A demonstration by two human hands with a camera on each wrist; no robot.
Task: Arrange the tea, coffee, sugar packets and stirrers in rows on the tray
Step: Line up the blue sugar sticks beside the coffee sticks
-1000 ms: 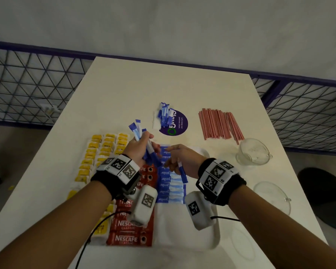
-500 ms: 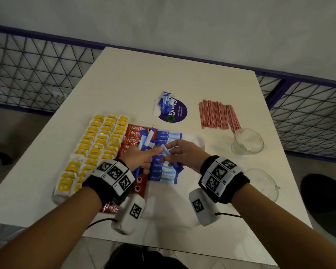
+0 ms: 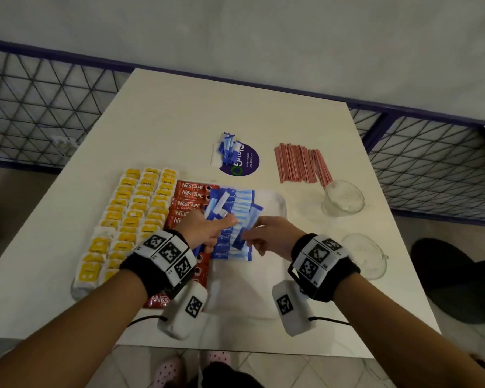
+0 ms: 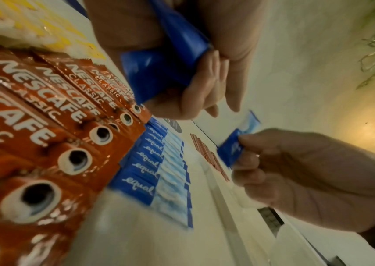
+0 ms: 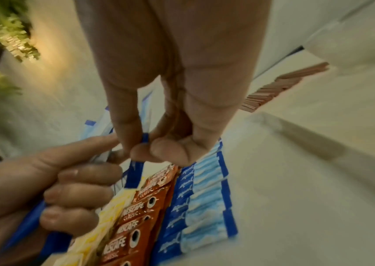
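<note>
My left hand point(image 3: 221, 222) grips a bundle of blue sugar packets point(image 3: 218, 206) just above the white tray point(image 3: 278, 210); the wrist view shows the fingers curled round the bundle point(image 4: 170, 59). Right beside it, my right hand point(image 3: 249, 239) pinches a single blue sugar packet point(image 3: 247, 229) between thumb and fingers point(image 5: 124, 136), over the row of sugar packets point(image 3: 242, 203) lying on the tray. Red Nescafe coffee sachets point(image 3: 189, 196) form a column left of that row. Yellow tea bags point(image 3: 135, 214) lie in rows further left. Red stirrers point(image 3: 300, 163) lie on the table beyond the tray.
A small loose pile of sugar packets point(image 3: 227, 148) sits by a purple sticker point(image 3: 245, 162) behind the tray. Two glass bowls point(image 3: 343, 198) point(image 3: 364, 256) stand to the right. The right part of the tray is bare. A wire fence borders the table.
My left hand came down from a raised position to just above the tray with the bundle. My right hand moved up to the bundle and now holds one packet beside it.
</note>
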